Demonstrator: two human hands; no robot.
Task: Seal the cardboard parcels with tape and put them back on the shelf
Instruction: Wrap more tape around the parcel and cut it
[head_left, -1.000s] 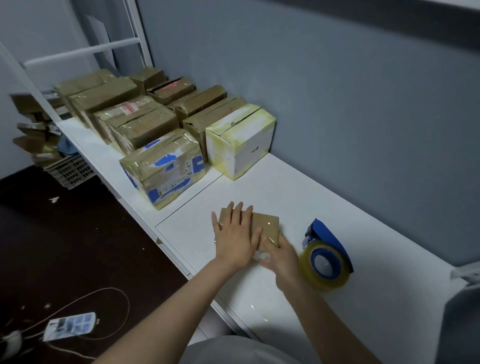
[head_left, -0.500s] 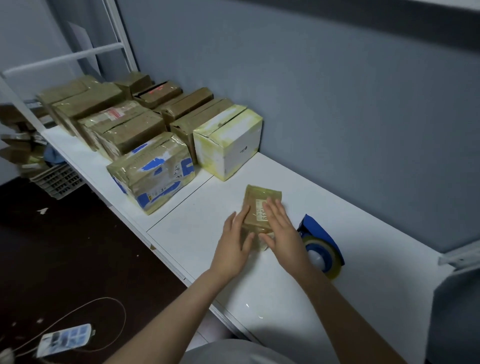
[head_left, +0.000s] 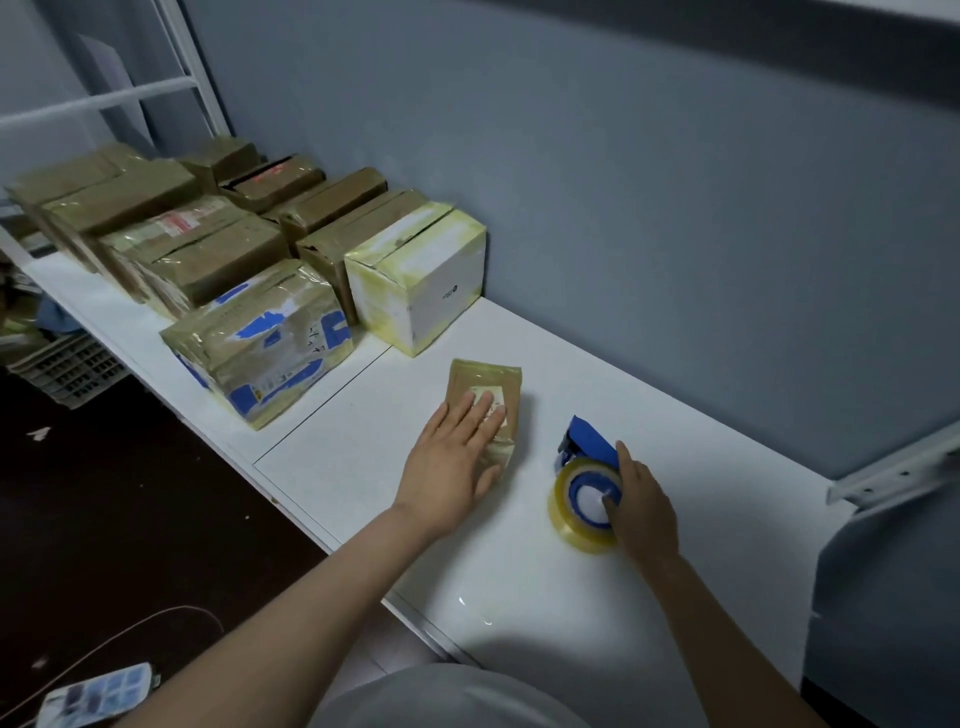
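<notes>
Pressing down, the left hand (head_left: 452, 462) lies with straight fingers flat on the small parcel (head_left: 493, 379), mid-shelf, between front edge and wall. Right hand (head_left: 644, 501) curls round the tape dispenser (head_left: 579, 480), on the shelf (head_left: 675, 405) just right of the parcel.

Risks, as judged:
- the glossy parcel skids toward the front edge when the tape drags
- a loose strip folds onto itself
- fingers sit near the cutter

Other parcels (head_left: 260, 343) crowd the left end.
</notes>
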